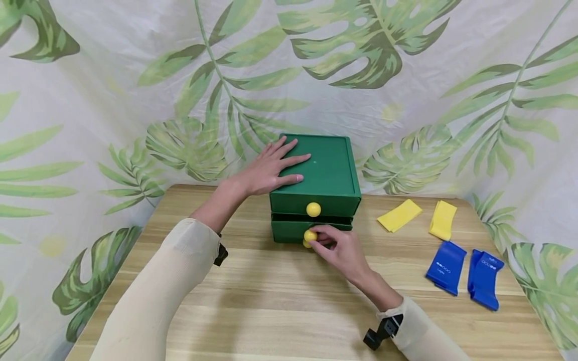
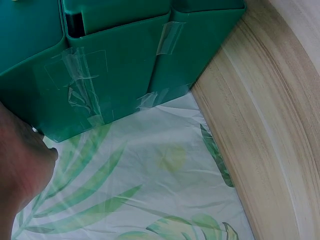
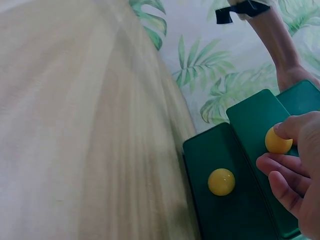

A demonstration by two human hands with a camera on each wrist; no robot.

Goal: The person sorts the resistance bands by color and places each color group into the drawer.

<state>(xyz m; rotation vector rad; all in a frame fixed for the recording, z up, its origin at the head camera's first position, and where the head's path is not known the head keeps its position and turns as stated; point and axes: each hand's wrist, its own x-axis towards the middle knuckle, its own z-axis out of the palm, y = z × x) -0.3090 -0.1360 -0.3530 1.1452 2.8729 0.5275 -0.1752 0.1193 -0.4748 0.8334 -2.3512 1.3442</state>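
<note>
A green drawer cabinet (image 1: 327, 170) with round yellow knobs stands on the table. My left hand (image 1: 271, 168) rests on its top at the left side, fingers spread. The middle drawer (image 1: 289, 230) sticks out a little past the top one, with a dark gap above its front. My right hand (image 1: 340, 248) pinches that drawer's yellow knob (image 3: 278, 141) between thumb and fingers. Below it, the bottom drawer's knob (image 3: 221, 182) is uncovered in the right wrist view. The top drawer's knob (image 1: 313, 209) is untouched.
Two yellow folded bands (image 1: 399, 215) and two blue folded bands (image 1: 446, 268) lie on the wooden table (image 1: 271, 321) at the right. Clear tape (image 2: 82, 85) runs over the cabinet's side seams. A leaf-print cloth (image 1: 253, 60) hangs right behind the table.
</note>
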